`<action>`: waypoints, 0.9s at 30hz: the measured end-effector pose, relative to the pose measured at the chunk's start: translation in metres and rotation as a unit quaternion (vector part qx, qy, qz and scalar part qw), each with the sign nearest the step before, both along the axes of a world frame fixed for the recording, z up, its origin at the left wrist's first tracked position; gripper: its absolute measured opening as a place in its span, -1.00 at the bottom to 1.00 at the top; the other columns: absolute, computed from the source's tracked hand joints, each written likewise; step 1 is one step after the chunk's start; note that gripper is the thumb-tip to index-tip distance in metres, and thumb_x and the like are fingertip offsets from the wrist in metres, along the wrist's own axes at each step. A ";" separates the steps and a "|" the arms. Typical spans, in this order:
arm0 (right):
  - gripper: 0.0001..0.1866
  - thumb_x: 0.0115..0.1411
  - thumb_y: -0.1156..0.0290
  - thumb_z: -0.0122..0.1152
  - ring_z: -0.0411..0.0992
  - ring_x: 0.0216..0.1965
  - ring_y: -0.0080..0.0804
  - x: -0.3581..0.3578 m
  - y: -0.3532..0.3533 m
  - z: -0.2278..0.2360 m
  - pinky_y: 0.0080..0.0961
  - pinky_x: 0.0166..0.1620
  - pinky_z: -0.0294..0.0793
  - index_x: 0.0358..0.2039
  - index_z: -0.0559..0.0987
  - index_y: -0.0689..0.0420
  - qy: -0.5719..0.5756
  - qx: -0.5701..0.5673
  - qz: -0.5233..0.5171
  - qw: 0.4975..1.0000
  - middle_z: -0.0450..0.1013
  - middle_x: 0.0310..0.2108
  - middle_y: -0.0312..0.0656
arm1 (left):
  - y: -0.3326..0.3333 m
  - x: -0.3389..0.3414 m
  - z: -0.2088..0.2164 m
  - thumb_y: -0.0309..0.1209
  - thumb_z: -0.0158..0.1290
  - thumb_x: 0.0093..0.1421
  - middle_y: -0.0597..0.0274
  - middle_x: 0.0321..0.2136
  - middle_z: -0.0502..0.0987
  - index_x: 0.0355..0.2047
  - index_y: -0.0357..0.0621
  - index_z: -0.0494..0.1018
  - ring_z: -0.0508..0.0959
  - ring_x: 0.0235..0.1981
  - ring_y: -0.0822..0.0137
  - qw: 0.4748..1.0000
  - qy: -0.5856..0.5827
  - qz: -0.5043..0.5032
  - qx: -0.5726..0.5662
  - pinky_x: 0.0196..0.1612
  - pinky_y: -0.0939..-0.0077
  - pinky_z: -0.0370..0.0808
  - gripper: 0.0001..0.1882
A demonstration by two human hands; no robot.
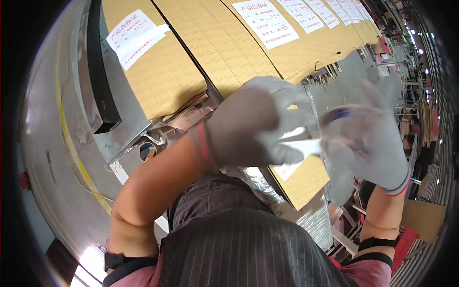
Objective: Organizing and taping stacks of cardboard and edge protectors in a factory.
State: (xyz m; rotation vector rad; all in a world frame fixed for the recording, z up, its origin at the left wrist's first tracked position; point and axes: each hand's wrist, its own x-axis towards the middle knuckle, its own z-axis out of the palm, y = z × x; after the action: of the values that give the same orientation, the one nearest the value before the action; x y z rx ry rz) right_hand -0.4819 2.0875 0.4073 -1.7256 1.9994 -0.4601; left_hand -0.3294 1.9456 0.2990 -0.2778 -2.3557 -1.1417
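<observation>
Gloves, grey knit with red cuffs: two counted, one on each hand. The left hand [256,122] is closed, its fingers curled down over the near end of a white paper slip [306,146]; a pinch on the slip is judged likely, since the paper stands out level from under the fingers with nothing beneath it. The right hand [366,143] is blurred. Its fingers appear spread and partly open at the far end of the same slip, and whether the paper is gripped there cannot be told. A short dark blue object [340,114], possibly a pen or marker, shows at the right hand's upper fingers; its kind cannot be settled through the blur.

White paper slip: one counted, held in the air between the two hands, just above the near edge of the brown cardboard cartons [201,52].

Cartons: laid flat side by side in a row running away from the slip to the upper right, presumably so that every top face can be reached. At least five are counted; the farthest merge and the total cannot be told.

White printed labels [136,36]: one stuck on each carton top, at least five visible, all above the slip. One further label is partly seen on the carton face just below the slip.

Black bar [103,76]: one, lying along a grey metal worktop edge, well to the left of the slip.

Yellow floor line [71,143]: one, on the concrete floor, farther left again.
</observation>
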 end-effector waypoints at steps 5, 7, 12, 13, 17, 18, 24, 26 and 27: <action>-0.76 0.04 0.25 0.20 0.46 -0.54 -0.22 -0.039 0.021 -0.123 -0.36 -0.41 0.42 -0.58 0.57 0.16 0.267 0.119 -0.052 0.955 0.49 -0.60 -0.14 | 0.014 0.061 -0.032 -0.56 0.09 -0.09 0.15 -0.36 0.38 -0.27 -0.19 0.35 0.39 -0.29 0.19 0.984 0.080 0.046 0.150 -0.24 0.36 0.34 -0.69; -0.70 0.13 0.23 0.13 0.41 -0.57 -0.45 -0.020 0.009 -0.101 -0.49 -0.46 0.38 -0.53 0.59 0.22 -0.168 -0.037 -0.269 0.948 0.46 -0.63 -0.26 | 0.021 0.078 -0.050 -0.53 0.08 -0.06 0.01 -0.25 0.35 -0.18 -0.31 0.29 0.40 -0.28 0.12 0.949 -0.066 0.208 0.230 -0.21 0.30 0.36 -0.61; -0.73 0.17 0.29 0.11 0.31 -0.58 -0.65 -0.027 0.066 -0.030 -0.60 -0.50 0.32 -0.36 0.56 0.28 -0.272 0.124 -0.199 0.933 0.37 -0.67 -0.35 | 0.072 0.083 -0.031 -0.23 0.13 0.03 -0.02 -0.50 0.37 -0.36 -0.30 0.39 0.46 -0.43 0.08 0.969 -0.134 -0.001 0.207 -0.30 0.27 0.38 -0.65; -0.74 0.18 0.31 0.09 0.29 -0.60 -0.68 -0.027 0.076 -0.016 -0.62 -0.52 0.29 -0.32 0.54 0.29 -0.236 0.220 -0.102 0.941 0.35 -0.69 -0.34 | 0.081 0.084 -0.023 -0.17 0.13 0.04 -0.01 -0.62 0.37 -0.46 -0.28 0.44 0.48 -0.50 0.09 0.938 -0.206 -0.178 0.213 -0.36 0.27 0.39 -0.65; -0.89 0.03 0.42 0.09 0.33 -0.62 -0.48 0.044 0.068 0.018 -0.49 -0.52 0.35 -0.43 0.50 0.15 0.190 -0.171 0.127 0.959 0.32 -0.65 -0.25 | 0.083 0.079 0.043 -0.12 0.11 0.05 0.02 -0.76 0.32 -0.62 -0.25 0.44 0.49 -0.61 0.13 0.914 -0.224 -0.005 0.337 -0.50 0.31 0.39 -0.61; -0.80 0.12 0.32 0.04 0.40 -0.52 -0.39 0.069 0.054 0.026 -0.48 -0.46 0.38 -0.40 0.51 0.18 0.156 -0.054 0.177 0.970 0.41 -0.53 -0.16 | 0.080 0.085 0.050 -0.16 0.13 0.03 0.07 -0.73 0.36 -0.61 -0.22 0.44 0.49 -0.63 0.16 0.956 -0.211 0.042 0.198 -0.55 0.33 0.38 -0.66; -0.82 0.09 0.32 0.09 0.45 -0.47 -0.32 0.000 0.048 0.030 -0.42 -0.27 0.45 -0.40 0.56 0.15 0.183 0.005 0.072 0.980 0.48 -0.47 -0.20 | 0.050 0.158 0.011 -0.48 0.19 -0.15 0.22 -0.70 0.43 -0.63 -0.12 0.38 0.45 -0.72 0.24 0.983 -0.113 0.147 -0.001 -0.66 0.40 0.38 -0.83; -0.81 0.08 0.35 0.11 0.46 -0.42 -0.28 -0.039 0.021 -0.005 -0.40 -0.20 0.46 -0.33 0.58 0.15 0.291 0.131 0.034 0.947 0.49 -0.39 -0.17 | 0.035 0.149 -0.048 -0.54 0.12 -0.07 0.13 -0.69 0.42 -0.56 -0.19 0.43 0.47 -0.64 0.17 0.948 -0.228 0.197 0.103 -0.56 0.38 0.40 -0.93; -0.75 0.09 0.36 0.10 0.48 -0.36 -0.24 -0.063 0.014 -0.046 -0.40 -0.17 0.44 -0.25 0.59 0.17 0.374 0.270 0.032 0.887 0.51 -0.29 -0.11 | 0.034 0.124 -0.072 -0.48 0.12 -0.01 0.07 -0.64 0.45 -0.52 -0.23 0.48 0.49 -0.53 0.13 0.937 -0.231 0.164 0.203 -0.43 0.36 0.43 -0.92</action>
State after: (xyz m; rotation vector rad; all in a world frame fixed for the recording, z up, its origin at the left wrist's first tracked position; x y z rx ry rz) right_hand -0.5451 2.1011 0.3610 -1.7080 2.2222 0.8541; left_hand -0.2057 1.9795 0.2273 0.5651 -2.3347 -1.6055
